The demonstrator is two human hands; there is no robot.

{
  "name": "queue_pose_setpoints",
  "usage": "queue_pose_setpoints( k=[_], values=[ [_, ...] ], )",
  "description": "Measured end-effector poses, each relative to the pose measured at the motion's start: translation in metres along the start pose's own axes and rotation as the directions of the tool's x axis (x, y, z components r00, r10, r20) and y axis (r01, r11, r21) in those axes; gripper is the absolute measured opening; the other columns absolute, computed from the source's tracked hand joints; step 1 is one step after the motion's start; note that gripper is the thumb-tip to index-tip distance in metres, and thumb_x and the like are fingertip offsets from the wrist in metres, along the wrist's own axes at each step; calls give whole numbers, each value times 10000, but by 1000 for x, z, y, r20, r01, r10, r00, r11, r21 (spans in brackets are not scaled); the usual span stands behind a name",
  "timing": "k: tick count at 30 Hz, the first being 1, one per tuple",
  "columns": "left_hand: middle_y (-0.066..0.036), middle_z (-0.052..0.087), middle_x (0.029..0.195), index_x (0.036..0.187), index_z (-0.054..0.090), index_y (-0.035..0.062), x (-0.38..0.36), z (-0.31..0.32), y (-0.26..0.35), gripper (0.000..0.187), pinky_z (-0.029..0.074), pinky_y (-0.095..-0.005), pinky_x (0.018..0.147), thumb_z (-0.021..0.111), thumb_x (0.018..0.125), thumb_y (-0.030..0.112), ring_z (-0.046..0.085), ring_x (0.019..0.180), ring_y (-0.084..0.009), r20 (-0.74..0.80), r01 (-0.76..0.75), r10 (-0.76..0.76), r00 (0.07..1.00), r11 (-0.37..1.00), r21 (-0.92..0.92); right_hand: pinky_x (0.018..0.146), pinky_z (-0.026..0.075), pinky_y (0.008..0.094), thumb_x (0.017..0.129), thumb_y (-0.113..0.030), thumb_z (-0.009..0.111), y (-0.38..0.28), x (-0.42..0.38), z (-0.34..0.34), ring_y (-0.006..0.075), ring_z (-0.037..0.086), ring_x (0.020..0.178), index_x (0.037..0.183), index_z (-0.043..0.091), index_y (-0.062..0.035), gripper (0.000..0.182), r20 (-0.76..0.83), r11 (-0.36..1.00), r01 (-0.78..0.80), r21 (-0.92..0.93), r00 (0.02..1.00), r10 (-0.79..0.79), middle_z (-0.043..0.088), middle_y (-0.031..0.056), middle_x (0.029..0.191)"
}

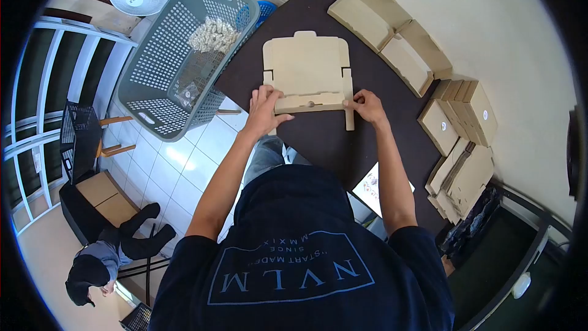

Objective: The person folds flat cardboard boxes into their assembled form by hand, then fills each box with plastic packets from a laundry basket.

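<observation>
A brown cardboard box (303, 64), partly folded, lies on the dark table in front of me. Its lid panel is flat and points away from me, and its front wall stands up near my body. At the left end of that wall, my left hand (264, 112) grips the corner, fingers over the side and thumb out below. My right hand (367, 109) pinches the wall's right end beside a long side flap (350, 119) that sticks out toward me.
Open cardboard boxes (407, 55) stand along the wall, near stacked closed boxes (471, 110) and flattened cardboard (465, 178). A grey basket (150, 55) with packing filler (214, 35) is left of the dark table (392, 141). Another person (101, 263) sits at lower left.
</observation>
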State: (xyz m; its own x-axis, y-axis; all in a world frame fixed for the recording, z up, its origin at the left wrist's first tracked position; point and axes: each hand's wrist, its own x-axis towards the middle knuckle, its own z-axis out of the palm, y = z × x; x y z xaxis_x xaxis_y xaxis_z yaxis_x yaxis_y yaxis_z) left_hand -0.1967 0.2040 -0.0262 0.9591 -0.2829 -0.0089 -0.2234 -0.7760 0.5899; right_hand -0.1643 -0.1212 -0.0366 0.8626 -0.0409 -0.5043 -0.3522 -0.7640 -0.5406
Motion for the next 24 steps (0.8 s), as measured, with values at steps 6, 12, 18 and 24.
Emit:
queue_pose_setpoints(
  k=[6,12,18,24],
  values=[
    [-94,578,1088,865,668,77,-28,-5,27,351,360,-422,933,731,798,416,482,1111,-284,212,-86,123,970,981,-176,759,529,370,720,-319,808,13,-8,24,257,687,818,961,688,-18,404,-298,972,-8,233,951,79,707,114,844],
    [-134,556,1118,811,716,33,-34,12,41,318,392,-447,949,636,889,330,482,1121,-309,237,-238,226,945,971,22,726,512,422,750,-106,703,-21,-21,51,325,644,787,880,639,-24,166,-435,994,13,110,900,36,654,141,823],
    [-137,525,1235,1109,690,87,27,45,38,282,400,-455,918,608,897,254,481,1119,-307,303,-112,146,942,985,-128,770,465,452,823,-55,621,-32,-37,82,359,559,870,928,605,-17,113,-576,953,273,-131,761,-297,569,166,923],
    [-69,437,1448,1354,533,161,72,76,75,430,357,-431,914,545,930,237,422,1239,-282,168,-363,329,929,897,252,807,459,436,843,-36,593,-32,-52,86,345,541,901,1006,634,-5,170,-582,949,265,-172,750,-315,572,159,1020]
  ],
)
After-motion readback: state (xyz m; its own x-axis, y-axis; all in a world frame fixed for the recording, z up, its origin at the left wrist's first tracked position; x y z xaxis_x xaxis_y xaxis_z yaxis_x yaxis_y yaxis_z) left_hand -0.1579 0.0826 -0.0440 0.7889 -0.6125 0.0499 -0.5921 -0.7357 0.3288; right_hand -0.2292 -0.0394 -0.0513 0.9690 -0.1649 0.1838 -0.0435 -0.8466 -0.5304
